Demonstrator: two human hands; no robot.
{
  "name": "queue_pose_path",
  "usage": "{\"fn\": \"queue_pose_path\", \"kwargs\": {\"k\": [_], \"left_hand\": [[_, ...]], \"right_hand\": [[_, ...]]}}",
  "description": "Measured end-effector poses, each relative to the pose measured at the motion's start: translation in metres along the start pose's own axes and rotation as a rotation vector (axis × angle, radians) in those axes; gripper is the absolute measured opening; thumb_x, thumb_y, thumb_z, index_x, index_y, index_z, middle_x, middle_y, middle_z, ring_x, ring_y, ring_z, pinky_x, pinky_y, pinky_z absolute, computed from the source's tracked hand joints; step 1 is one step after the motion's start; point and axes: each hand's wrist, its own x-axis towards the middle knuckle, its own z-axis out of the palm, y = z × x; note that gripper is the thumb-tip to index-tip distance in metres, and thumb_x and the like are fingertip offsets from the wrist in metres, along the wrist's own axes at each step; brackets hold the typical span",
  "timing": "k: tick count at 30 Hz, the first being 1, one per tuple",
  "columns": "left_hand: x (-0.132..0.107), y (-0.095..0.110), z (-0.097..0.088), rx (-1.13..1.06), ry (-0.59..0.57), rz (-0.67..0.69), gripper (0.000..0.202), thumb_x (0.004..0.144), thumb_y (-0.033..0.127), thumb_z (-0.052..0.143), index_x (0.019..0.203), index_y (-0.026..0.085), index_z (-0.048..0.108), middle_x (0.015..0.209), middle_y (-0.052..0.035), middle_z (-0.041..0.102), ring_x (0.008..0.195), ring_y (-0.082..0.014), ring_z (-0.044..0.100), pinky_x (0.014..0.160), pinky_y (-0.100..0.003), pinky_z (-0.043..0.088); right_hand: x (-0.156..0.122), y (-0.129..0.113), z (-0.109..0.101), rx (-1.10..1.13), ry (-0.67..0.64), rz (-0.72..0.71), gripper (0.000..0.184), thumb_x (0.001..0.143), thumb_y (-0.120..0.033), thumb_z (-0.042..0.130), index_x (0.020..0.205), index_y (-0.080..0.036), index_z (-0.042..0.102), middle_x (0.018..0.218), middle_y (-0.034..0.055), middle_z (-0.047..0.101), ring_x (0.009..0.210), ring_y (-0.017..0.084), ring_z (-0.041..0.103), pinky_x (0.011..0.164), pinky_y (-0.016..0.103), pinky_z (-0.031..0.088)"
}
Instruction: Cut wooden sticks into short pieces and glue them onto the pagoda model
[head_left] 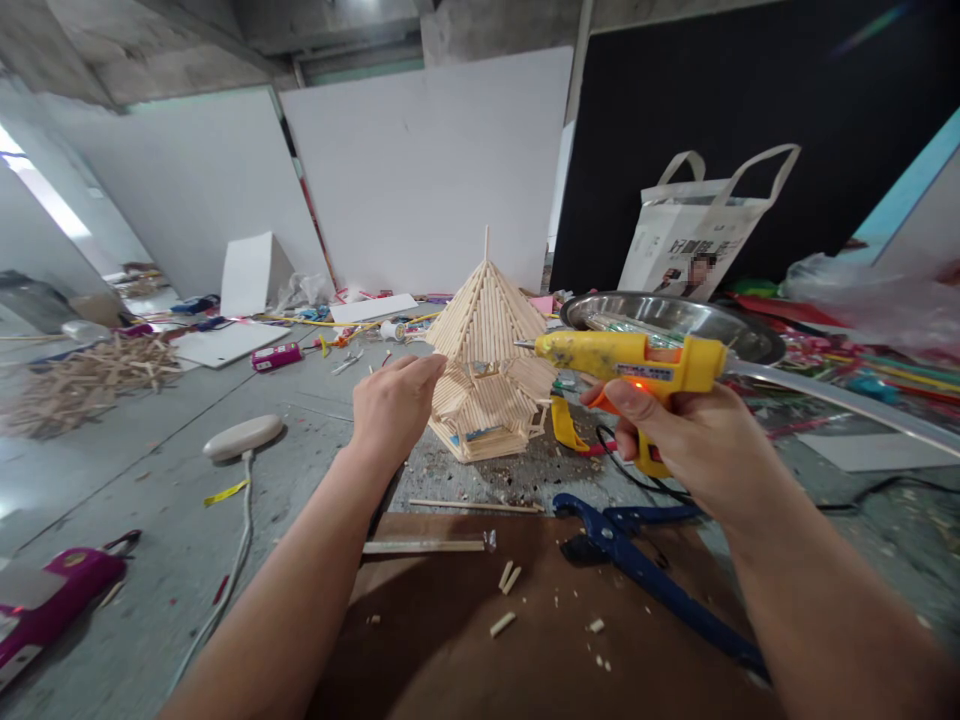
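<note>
A yellow hot glue gun (622,358) is in my right hand (675,430), its nozzle pointing left at the roof of a small wooden stick pavilion (487,320). Beneath its cone roof the pavilion has fanned lower roofs and a many-sided base. A clear glue stick (840,400) runs out of the gun's back. My left hand (397,400) is closed at the pavilion's left side, fingertips together by the lower edge of the cone roof. Whatever those fingers may hold is hidden. The hand partly covers the pavilion's left side.
Blue cutters (630,555) lie on a brown board (450,660) with several cut stick pieces (504,624). One long stick (476,507) lies before the pavilion. A steel basin (675,318) stands behind the gun. A white corded device (244,436) and stick pile (97,380) are left.
</note>
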Motion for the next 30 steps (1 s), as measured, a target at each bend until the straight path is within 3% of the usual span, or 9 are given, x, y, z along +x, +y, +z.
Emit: {"fn": "queue_pose_path", "kwargs": {"k": [4, 14, 21, 30], "left_hand": [[0.0000, -0.0002, 0.0004, -0.007, 0.002, 0.008, 0.026, 0.080, 0.030, 0.038, 0.087, 0.025, 0.063, 0.070, 0.0003, 0.062, 0.062, -0.0101, 0.053, 0.054, -0.021, 0.035], [0.0000, 0.0010, -0.0008, 0.009, 0.004, 0.005, 0.025, 0.080, 0.029, 0.039, 0.087, 0.026, 0.063, 0.073, 0.0003, 0.063, 0.062, -0.0106, 0.054, 0.053, -0.021, 0.034], [-0.0002, 0.0003, -0.0002, -0.008, -0.003, 0.001, 0.025, 0.080, 0.028, 0.039, 0.087, 0.025, 0.063, 0.072, -0.0003, 0.063, 0.063, -0.0106, 0.054, 0.054, -0.020, 0.034], [-0.0003, 0.0002, -0.0001, 0.011, 0.006, 0.017, 0.025, 0.080, 0.029, 0.039, 0.086, 0.025, 0.063, 0.071, -0.0002, 0.063, 0.062, -0.0101, 0.054, 0.053, -0.020, 0.034]], "right_hand": [[-0.0001, 0.0007, 0.0006, 0.017, -0.005, 0.001, 0.031, 0.068, -0.048, 0.053, 0.077, -0.019, 0.058, 0.067, 0.0024, 0.062, 0.039, 0.008, 0.047, 0.038, 0.024, 0.040], [-0.0021, -0.0037, 0.0000, -0.012, -0.005, 0.003, 0.033, 0.068, -0.050, 0.052, 0.072, -0.019, 0.059, 0.040, -0.0036, 0.047, 0.037, 0.010, 0.046, 0.037, 0.023, 0.039], [-0.0011, -0.0028, 0.0014, 0.018, 0.002, 0.010, 0.032, 0.066, -0.050, 0.053, 0.071, -0.019, 0.059, 0.052, -0.0004, 0.056, 0.038, 0.008, 0.046, 0.037, 0.023, 0.039], [-0.0019, -0.0037, 0.0003, 0.025, -0.006, 0.015, 0.030, 0.067, -0.048, 0.054, 0.070, -0.019, 0.059, 0.044, -0.0024, 0.050, 0.037, 0.009, 0.046, 0.037, 0.023, 0.039]]}}
